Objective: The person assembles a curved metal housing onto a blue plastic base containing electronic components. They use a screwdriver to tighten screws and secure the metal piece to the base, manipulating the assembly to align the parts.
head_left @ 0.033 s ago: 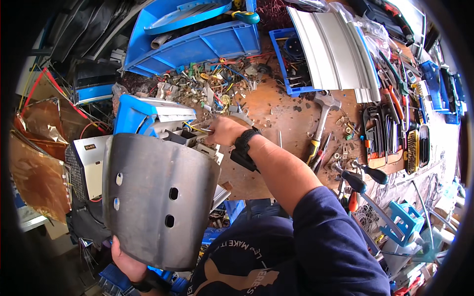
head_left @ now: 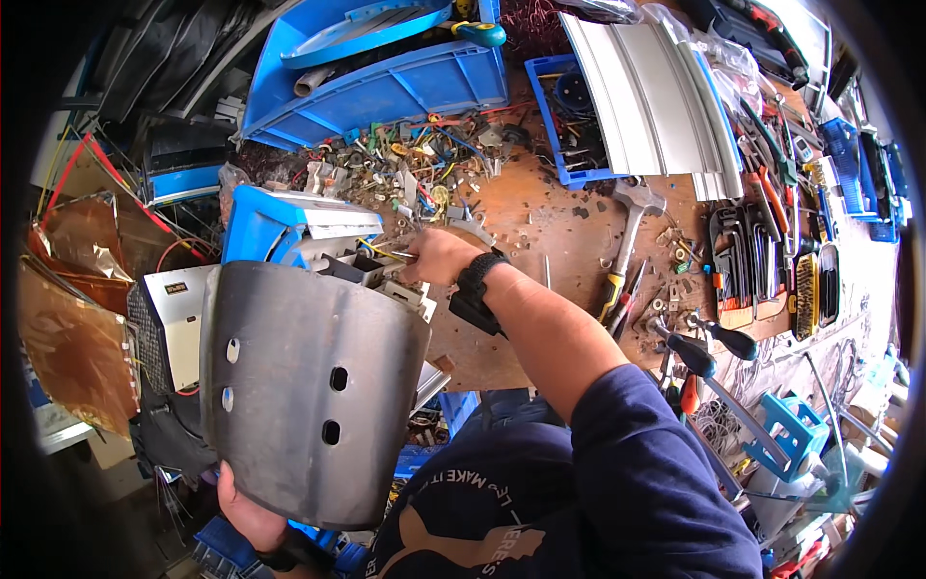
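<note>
Scuffed brown wood forms the workbench (head_left: 569,232), its top gritty with crumbs and flakes of debris beyond and to the right of a curved grey metal panel (head_left: 289,396), which is taken as reference. Left hand (head_left: 253,516): gripping the panel at its near edge, thumb laid along the face; remaining fingers hidden behind it. Panel: smooth, dull sheet bent in shallow curves, tilted toward the wearer, pierced by four oval slots. Left of the panel stands a flat-faced white box (head_left: 178,323); farther left, glossy, creased amber sheets (head_left: 72,338). Right hand (head_left: 444,256): just beyond the panel's far right corner, fingers bent among small pale parts; whether anything is held cannot be told. Immediately beyond the panel lies an angular blue-and-white casing (head_left: 289,222). Well to the panel's right rests a hammer (head_left: 629,241), steel head and shaft, yellow-and-black handle. Past the casing, mixed scrap (head_left: 424,159) forms a jagged heap of metal and plastic bits. Farthest from the panel: a ribbed blue plastic bin (head_left: 395,96) and, to its right, long pale ridged strips (head_left: 651,96).
</note>
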`<state>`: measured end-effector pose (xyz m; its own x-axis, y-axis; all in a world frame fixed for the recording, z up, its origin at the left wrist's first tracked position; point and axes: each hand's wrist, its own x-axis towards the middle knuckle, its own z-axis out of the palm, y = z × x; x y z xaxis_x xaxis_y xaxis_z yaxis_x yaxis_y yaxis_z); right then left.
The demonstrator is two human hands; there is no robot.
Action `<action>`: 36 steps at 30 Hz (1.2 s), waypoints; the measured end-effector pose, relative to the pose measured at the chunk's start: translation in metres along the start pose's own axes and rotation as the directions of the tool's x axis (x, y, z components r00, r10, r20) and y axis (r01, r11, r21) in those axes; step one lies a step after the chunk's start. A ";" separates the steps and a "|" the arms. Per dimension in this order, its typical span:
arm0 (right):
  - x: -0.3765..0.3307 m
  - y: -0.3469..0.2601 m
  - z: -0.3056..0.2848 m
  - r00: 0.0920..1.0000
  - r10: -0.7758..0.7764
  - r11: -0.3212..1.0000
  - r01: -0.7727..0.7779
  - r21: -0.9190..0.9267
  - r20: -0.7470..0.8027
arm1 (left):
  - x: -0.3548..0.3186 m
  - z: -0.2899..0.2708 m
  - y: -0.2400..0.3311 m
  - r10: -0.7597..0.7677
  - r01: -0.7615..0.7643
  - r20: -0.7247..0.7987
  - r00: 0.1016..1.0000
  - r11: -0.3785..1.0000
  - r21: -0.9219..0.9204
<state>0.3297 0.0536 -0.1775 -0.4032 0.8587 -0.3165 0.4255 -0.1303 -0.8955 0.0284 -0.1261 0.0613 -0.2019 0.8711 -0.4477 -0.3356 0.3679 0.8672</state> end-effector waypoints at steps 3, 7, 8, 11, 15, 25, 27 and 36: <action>-0.003 0.000 0.000 0.999 -0.042 0.998 0.043 0.036 -0.030 | 0.000 0.000 0.001 0.004 -0.004 0.029 1.000 0.999 0.033; 0.003 0.013 0.011 0.995 -0.044 0.997 0.049 0.064 -0.086 | 0.002 0.006 0.001 -0.017 0.017 0.036 0.999 1.000 0.017; 0.004 0.016 0.014 0.994 -0.012 0.995 0.023 0.092 -0.111 | 0.002 0.006 0.001 -0.018 0.017 0.051 0.999 1.000 0.018; 0.006 0.023 0.017 0.971 0.161 0.964 -0.117 0.240 -0.175 | 0.000 0.005 0.001 -0.033 0.034 0.026 0.999 0.999 -0.025; 0.018 0.052 0.016 0.922 0.259 0.927 -0.154 0.342 -0.288 | 0.003 0.003 0.002 -0.058 0.055 -0.061 0.996 0.997 -0.054; -0.019 0.035 -0.008 0.806 0.537 0.840 -0.539 0.067 -0.250 | 0.003 -0.010 0.001 -0.067 0.071 0.052 0.996 0.995 -0.075; -0.031 0.032 -0.012 0.798 0.548 0.831 -0.552 0.062 -0.250 | 0.004 -0.011 0.001 -0.068 0.074 0.065 0.996 0.994 -0.085; -0.055 0.058 -0.014 0.740 0.627 0.760 -0.650 -0.018 -0.243 | 0.003 -0.007 0.001 -0.048 0.051 0.107 0.993 0.998 -0.027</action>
<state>0.3879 0.0062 -0.2075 0.1652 0.6739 -0.7201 0.6002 -0.6481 -0.4688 0.0207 -0.1256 0.0587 -0.0855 0.8823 -0.4628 -0.3706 0.4031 0.8368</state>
